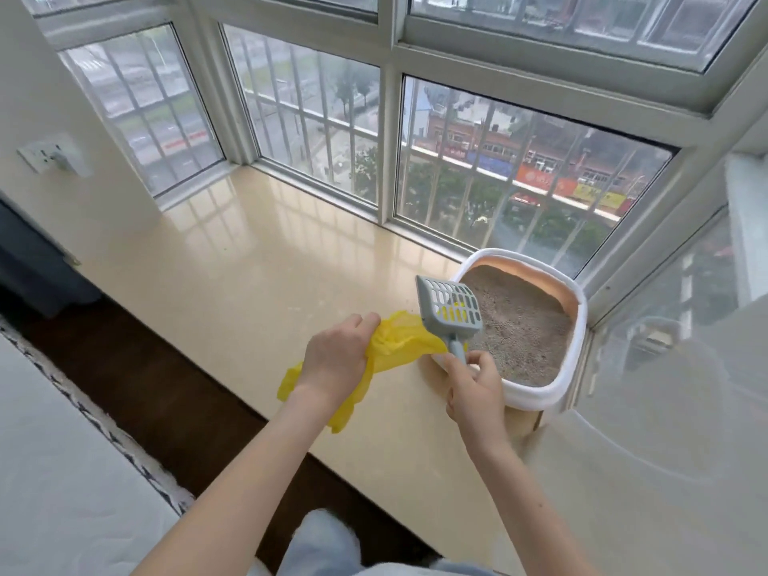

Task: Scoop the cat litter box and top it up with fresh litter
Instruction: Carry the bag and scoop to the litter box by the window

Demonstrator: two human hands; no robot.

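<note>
- While you lean in over it, the big cream sill (232, 276) runs wide under the barred windows (307, 130), glossy and throwing back the window frames.
- Off to your right, a clear plastic lid or cover (665, 409) fills the lower corner, hazy and see-through; what it belongs to I cannot tell.
- Tucked into the sill's far right corner sits the litter box (569, 367), white rim, orange-tan inner wall, right up near the glass.
- Inside it, grey-brown litter (519, 326) spreads across the pan, higher along the far wall, grainy on the near side.
- Now the yellow bag (399, 347): it lies bunched just left of the box's near corner, its mouth toward the scoop and a tail trailing down below your wrist.
- Your left hand (336, 355) is curled round that bag, knuckles up, plastic gathered in the fist.
- Your right hand (473, 392) pinches the grey scoop (451, 309) by the end of its handle, thumb and fingertips closed on it, just in front of the box's near rim.
- That scoop stands tilted up, slotted head over the box's left edge, yellow showing through the slots; I cannot tell whether anything sits in it.
- Smallest of all, a white wall socket (50, 153) with something plugged in, far left on the wall.
</note>
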